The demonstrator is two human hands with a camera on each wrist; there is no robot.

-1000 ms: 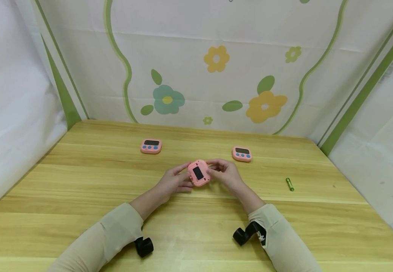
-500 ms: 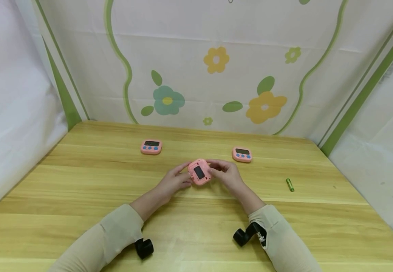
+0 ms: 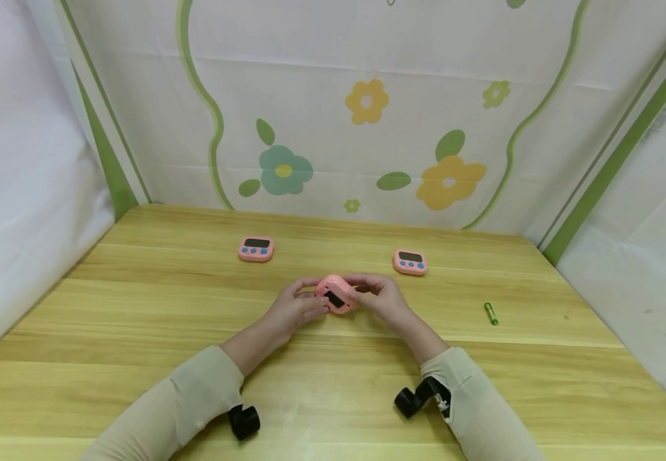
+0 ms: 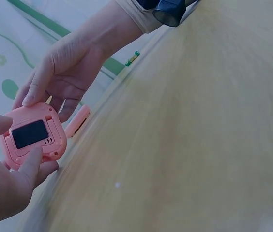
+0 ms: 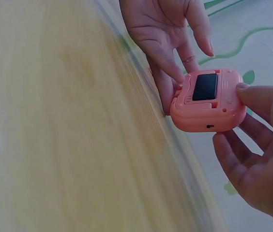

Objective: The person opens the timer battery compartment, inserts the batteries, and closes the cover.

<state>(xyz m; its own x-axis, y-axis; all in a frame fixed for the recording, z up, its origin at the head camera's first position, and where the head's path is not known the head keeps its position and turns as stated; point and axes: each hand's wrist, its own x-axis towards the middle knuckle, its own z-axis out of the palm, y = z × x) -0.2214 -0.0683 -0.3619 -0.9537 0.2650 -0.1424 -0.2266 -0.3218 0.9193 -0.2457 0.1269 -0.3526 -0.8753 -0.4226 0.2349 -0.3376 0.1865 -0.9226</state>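
A pink kitchen timer (image 3: 340, 289) is held up between both hands with its back facing the person. A black rectangular pad (image 4: 30, 134) is set in that back, and a small dark switch (image 5: 210, 126) shows on one side edge. My right hand (image 3: 386, 301) pinches the timer by its right edge, thumb on the back and fingers behind. On the opposite edge my left hand (image 3: 291, 310) grips it. One left fingertip (image 4: 36, 153) presses beside the battery cover, other fingers lie behind, and the left thumb is raised off it in the right wrist view.
Two more pink timers with blue buttons lie face up farther back, one timer (image 3: 256, 249) at left and one timer (image 3: 410, 262) at right. A green battery (image 3: 491, 314) lies on the wooden table (image 3: 333, 397) to the right. A flowered white cloth (image 3: 333, 128) hangs behind.
The timer has tilted, its back turning more toward the near side. My left fingers have shifted from its edge onto its back. The right hand keeps its hold and lowers slightly.
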